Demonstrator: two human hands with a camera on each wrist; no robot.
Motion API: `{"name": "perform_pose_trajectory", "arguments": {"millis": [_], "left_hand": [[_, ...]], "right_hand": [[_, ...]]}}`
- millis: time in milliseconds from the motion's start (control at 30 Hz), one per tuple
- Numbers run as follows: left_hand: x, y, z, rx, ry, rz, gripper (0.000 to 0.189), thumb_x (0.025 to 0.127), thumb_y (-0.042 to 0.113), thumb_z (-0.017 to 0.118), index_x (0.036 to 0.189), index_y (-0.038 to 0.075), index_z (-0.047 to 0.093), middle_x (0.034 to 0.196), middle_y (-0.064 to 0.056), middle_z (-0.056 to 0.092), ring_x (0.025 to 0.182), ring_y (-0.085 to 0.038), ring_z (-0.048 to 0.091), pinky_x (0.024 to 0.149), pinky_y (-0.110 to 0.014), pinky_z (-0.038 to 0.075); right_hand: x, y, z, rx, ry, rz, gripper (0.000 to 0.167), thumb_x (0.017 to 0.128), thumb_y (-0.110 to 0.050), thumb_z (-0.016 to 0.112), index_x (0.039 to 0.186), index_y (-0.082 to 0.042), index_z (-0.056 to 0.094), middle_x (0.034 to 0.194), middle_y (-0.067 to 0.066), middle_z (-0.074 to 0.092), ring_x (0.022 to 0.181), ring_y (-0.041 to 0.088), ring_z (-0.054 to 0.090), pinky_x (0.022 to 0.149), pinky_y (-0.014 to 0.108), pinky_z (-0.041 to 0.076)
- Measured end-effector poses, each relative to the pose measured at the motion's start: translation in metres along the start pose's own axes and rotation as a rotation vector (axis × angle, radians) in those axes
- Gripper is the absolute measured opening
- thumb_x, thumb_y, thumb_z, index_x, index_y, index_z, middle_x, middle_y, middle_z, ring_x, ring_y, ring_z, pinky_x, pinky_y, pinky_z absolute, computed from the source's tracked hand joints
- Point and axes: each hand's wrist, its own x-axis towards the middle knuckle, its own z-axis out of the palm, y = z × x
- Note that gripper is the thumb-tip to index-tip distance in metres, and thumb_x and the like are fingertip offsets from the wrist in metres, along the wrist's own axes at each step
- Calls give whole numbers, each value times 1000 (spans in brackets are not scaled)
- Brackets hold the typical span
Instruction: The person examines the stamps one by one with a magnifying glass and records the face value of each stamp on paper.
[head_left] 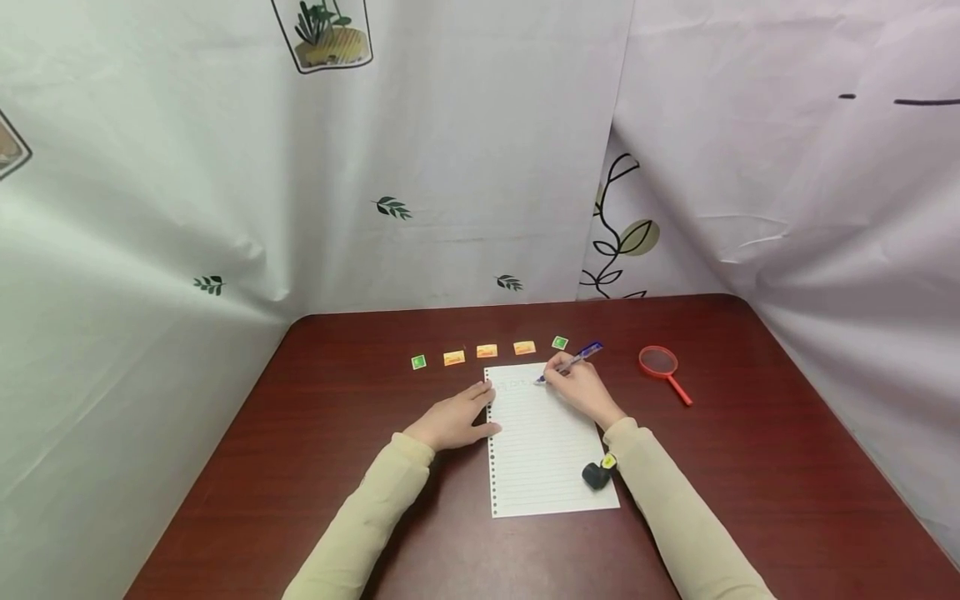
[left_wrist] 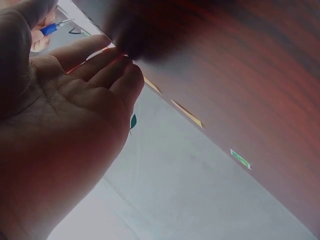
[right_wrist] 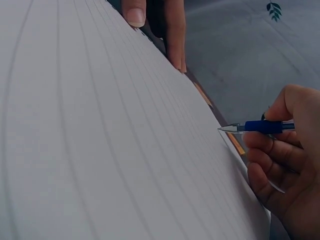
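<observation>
A lined sheet of loose-leaf paper (head_left: 547, 450) with punched holes down its left edge lies on the table. Faint writing runs along its top line. My right hand (head_left: 581, 387) pinches a blue pen (head_left: 587, 351), its tip at the upper part of the sheet. In the right wrist view the pen's blue grip (right_wrist: 262, 127) sits between thumb and fingers. My left hand (head_left: 453, 418) rests at the sheet's left edge, fingers extended; the left wrist view shows its palm (left_wrist: 65, 115).
Beyond the paper is a row of small stickers: a green one (head_left: 418, 362), several orange ones (head_left: 487, 351) and another green one (head_left: 560, 342). A red magnifying glass (head_left: 658, 362) lies to the right. White patterned cloth (head_left: 465, 150) hangs behind the dark red table (head_left: 300, 433).
</observation>
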Motion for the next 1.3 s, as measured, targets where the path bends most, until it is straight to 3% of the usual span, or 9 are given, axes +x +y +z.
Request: {"name": "perform_pose_trajectory", "arguments": {"millis": [367, 633, 1300], "left_hand": [[-1, 1, -1, 1, -5, -4, 71, 100, 44, 61, 155, 5, 39, 163, -9, 30, 149, -23, 30, 112, -43, 38], [-1, 1, -1, 0, 0, -1, 71, 99, 44, 62, 155, 5, 40, 163, -10, 30, 149, -23, 30, 112, -43, 38], [-2, 2, -2, 8, 7, 10, 71, 99, 43, 63, 153, 3, 41, 162, -12, 33, 147, -26, 34, 110, -45, 40]], "right_hand": [[0, 1, 0, 56, 28, 15, 8, 92, -17, 61, 92, -12, 67, 86, 3, 67, 76, 19, 54, 73, 33, 42], [1, 3, -1, 42, 23, -12, 8, 93, -17, 60, 90, -13, 67, 84, 1, 67, 78, 19, 56, 75, 33, 43], [0, 1, 1, 27, 35, 23, 9, 93, -19, 59, 92, -13, 66, 84, 2, 66, 80, 19, 56, 74, 33, 42]]}}
